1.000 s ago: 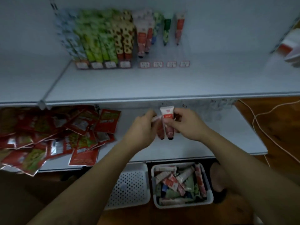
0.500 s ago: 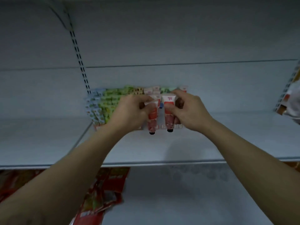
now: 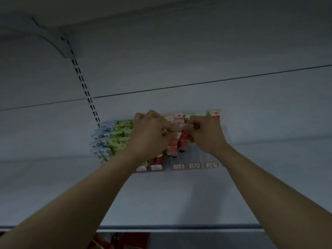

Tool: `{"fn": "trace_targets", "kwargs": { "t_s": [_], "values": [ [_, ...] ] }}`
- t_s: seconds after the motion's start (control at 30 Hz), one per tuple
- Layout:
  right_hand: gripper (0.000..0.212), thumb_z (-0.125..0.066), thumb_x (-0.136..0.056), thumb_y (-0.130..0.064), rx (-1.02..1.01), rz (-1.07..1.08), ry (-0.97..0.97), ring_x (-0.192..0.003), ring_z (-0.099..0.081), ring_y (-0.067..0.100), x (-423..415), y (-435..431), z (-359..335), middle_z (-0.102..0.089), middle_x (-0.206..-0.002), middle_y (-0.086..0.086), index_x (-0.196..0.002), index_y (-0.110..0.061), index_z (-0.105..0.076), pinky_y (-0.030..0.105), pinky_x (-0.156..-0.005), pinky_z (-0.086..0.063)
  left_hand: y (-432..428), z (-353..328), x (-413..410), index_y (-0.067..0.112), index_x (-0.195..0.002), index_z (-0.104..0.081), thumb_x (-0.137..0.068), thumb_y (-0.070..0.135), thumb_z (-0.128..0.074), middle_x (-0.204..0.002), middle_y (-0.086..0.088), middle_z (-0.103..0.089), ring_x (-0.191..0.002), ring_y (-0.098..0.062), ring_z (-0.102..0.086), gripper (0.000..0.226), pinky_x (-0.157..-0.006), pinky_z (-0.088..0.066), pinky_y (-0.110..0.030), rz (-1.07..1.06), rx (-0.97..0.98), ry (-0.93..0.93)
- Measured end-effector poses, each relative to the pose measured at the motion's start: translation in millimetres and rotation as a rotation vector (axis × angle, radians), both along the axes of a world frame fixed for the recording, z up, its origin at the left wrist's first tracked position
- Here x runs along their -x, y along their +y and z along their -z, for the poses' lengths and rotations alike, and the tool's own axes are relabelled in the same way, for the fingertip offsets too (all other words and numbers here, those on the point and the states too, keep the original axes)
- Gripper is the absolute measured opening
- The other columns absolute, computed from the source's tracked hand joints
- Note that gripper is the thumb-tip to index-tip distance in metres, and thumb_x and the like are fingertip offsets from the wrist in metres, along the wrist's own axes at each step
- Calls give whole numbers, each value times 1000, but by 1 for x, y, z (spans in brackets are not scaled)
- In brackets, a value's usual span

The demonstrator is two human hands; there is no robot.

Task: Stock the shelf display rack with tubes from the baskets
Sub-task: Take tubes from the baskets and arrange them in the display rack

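Both hands are up at the display rack [image 3: 195,165] against the shelf's back wall. My left hand [image 3: 150,133] pinches the top of a pink-and-red tube [image 3: 172,146] that hangs cap down. My right hand [image 3: 204,134] pinches the top of a second red tube [image 3: 183,141] right beside it. Both tubes are at the rack's middle rows, where other pink tubes [image 3: 177,116] hang. Blue and green tubes [image 3: 111,139] fill the rows to the left. The baskets are out of view.
A white shelf board [image 3: 179,200] runs below the rack, with its front edge near the bottom. Red price tags [image 3: 195,165] line the rack's front. A slotted upright [image 3: 84,87] stands at the left. Red packets [image 3: 115,241] show under the shelf.
My view has tilted up from the baskets and lower shelf to the rack. Both hands have carried the tubes up and forward to the rack's middle rows.
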State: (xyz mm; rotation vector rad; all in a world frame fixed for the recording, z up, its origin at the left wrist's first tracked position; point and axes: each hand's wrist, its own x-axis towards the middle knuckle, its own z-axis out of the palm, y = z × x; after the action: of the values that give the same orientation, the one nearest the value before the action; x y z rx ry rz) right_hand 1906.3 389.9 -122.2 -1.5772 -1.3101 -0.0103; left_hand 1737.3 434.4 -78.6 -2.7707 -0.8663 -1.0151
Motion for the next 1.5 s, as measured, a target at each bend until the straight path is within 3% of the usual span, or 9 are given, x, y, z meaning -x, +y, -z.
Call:
{"fn": "trace_targets", "kwargs": {
  "t_s": [0.07, 0.17, 0.3, 0.4, 0.53, 0.8, 0.97, 1.13, 1.5],
  "values": [
    [20, -70, -85, -25, 5, 12, 0, -64, -66, 27, 1, 8, 7, -63, -59, 6, -72, -10, -68, 50, -98, -44, 8, 8, -1, 31, -83, -78, -75, 36, -78, -80, 13, -68, -98, -22, -53, 10, -77, -17, -30, 7, -58, -26],
    [20, -68, -87, -26, 28, 49, -31, -67, -65, 23, 1, 12, 9, -59, -59, 1, -78, -8, -70, 27, -70, -47, 14, 15, -4, 31, -76, -78, -68, 41, -74, -75, 9, -68, -92, -24, -56, 13, -75, -18, -32, -4, -82, -49],
    [11, -68, -87, -18, 44, 14, -37, -67, -62, 25, -1, 15, 9, -57, -65, 1, -82, -8, -70, 30, -63, -48, 21, 17, -8, 31, -74, -77, -67, 44, -69, -69, 10, -69, -89, -23, -58, 17, -76, -19, -32, -15, -154, -12],
    [14, -64, -89, -18, 78, 33, -139, -66, -51, 19, -3, 15, 9, -54, -68, 0, -84, -5, -68, 27, -56, -32, 24, 13, -10, 29, -76, -78, -68, 38, -75, -67, 10, -70, -86, -23, -57, 12, -75, -20, -33, 11, -211, 34],
    [14, -61, -90, -17, 88, 38, -202, -70, -52, 23, -6, 17, 9, -57, -72, 5, -82, -7, -66, 26, -58, -24, 26, 4, -13, 31, -85, -78, -75, 35, -78, -75, 11, -69, -96, -17, -52, 11, -78, -16, -31, 2, -164, 83],
    [16, -59, -89, -14, 66, 70, -372, -87, -64, 33, -8, 22, 8, -71, -90, 16, -95, -8, -73, 28, -68, -43, 32, 3, -16, 29, -84, -78, -74, 34, -79, -65, 25, -40, -96, -14, -49, 11, -80, -15, -29, -1, -154, 85],
    [18, -54, -88, -12, 58, 70, -407, -82, -64, 35, -5, 22, 9, -70, -86, 18, -91, -7, -71, 39, -67, -51, 31, 4, -19, 28, -82, -76, -76, 33, -78, -74, 10, -61, -92, -18, -54, 8, -77, -15, -30, 23, -276, 160],
    [16, -53, -85, -4, 58, 136, -422, -74, -64, 34, -1, 22, 15, -68, -81, 17, -90, -6, -69, 30, -57, -45, 44, -1, -9, 23, -69, -66, -71, 25, -79, -65, 0, -58, -83, -25, -57, 14, -72, -19, -35, 72, -410, 348],
    [20, -54, -93, -22, 150, 39, -391, -81, -62, 32, -4, 17, 8, -68, -87, 14, -101, -7, -65, 38, -72, -48, 41, 3, -14, 22, -67, -70, -72, 33, -69, -59, 6, -62, -81, -24, -56, 12, -74, -25, -38, 99, -511, 509]
  ]
}}
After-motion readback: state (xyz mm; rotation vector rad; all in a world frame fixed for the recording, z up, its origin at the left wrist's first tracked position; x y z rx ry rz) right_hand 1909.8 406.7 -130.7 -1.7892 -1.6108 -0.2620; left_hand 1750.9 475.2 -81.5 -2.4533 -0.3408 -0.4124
